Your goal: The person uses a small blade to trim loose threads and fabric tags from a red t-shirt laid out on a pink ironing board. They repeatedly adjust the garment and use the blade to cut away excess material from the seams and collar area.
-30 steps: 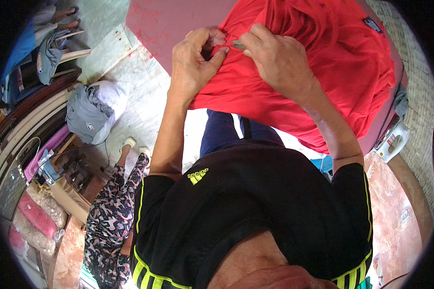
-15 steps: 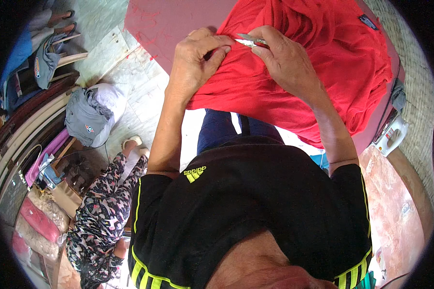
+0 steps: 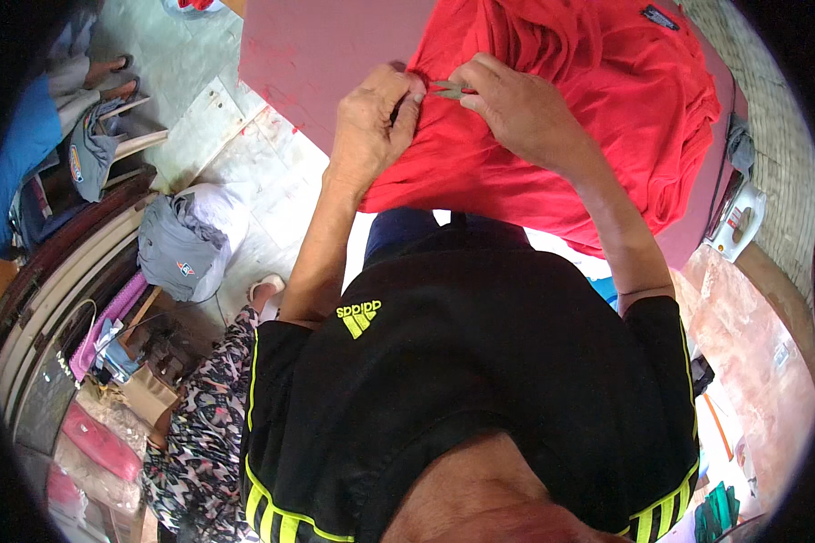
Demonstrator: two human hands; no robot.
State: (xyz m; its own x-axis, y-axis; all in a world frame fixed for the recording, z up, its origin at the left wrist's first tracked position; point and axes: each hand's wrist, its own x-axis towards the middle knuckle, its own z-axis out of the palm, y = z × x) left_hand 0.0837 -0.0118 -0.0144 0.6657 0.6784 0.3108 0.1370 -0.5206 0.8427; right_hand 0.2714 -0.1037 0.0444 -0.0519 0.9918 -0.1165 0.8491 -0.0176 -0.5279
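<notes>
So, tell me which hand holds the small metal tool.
The right hand: its fingers pinch the small metal tool; the left hand only grips red cloth.

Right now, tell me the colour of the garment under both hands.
Bright red garment, clearest in the head view.

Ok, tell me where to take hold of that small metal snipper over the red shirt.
Grip the small metal snipper at its right end, coming from the right, as the right hand does. Its tip points left toward the left hand, which pinches the red shirt.
</notes>
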